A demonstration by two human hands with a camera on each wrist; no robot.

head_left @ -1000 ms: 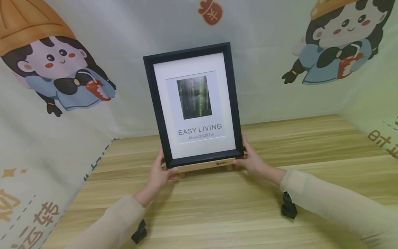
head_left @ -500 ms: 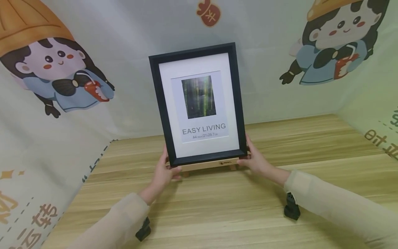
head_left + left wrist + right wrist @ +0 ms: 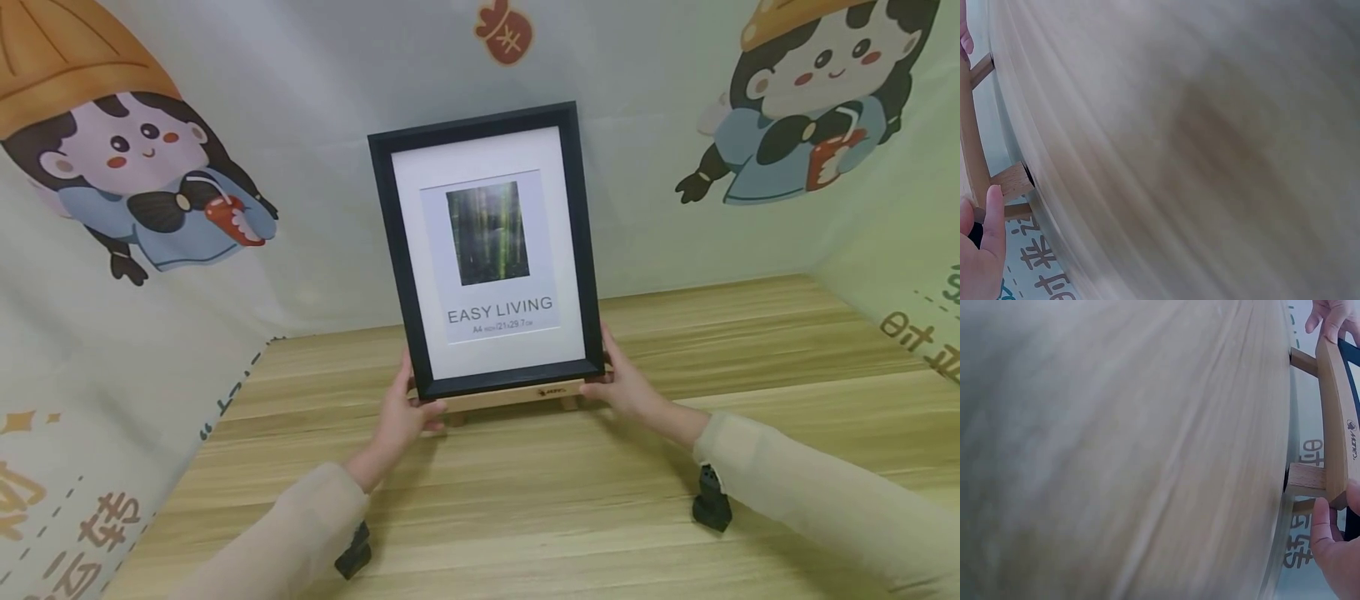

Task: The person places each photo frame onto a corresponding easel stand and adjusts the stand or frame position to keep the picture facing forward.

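Observation:
A black picture frame (image 3: 392,250) with a white mat, a bamboo picture and the words "EASY LIVING" leans back slightly on a small wooden tabletop easel (image 3: 510,398). The easel's short legs show below its ledge (image 3: 1337,419) in the right wrist view. My left hand (image 3: 401,417) grips the ledge's left end beside the frame's lower left corner. At the opposite end my right hand (image 3: 626,390) holds the ledge, its thumb in front. The frame hides most of the easel behind it, along with some of my fingers.
The easel stands on a wood-grain tabletop (image 3: 525,508). Behind it and at both sides hang pale cloth walls (image 3: 637,167) printed with cartoon figures and lettering. Black wrist cameras (image 3: 711,500) hang under both cream sleeves (image 3: 810,487).
Both hands have shifted the easel and picture frame a little to the right along the table. Their hold looks the same throughout, and the frame's tilt has barely altered.

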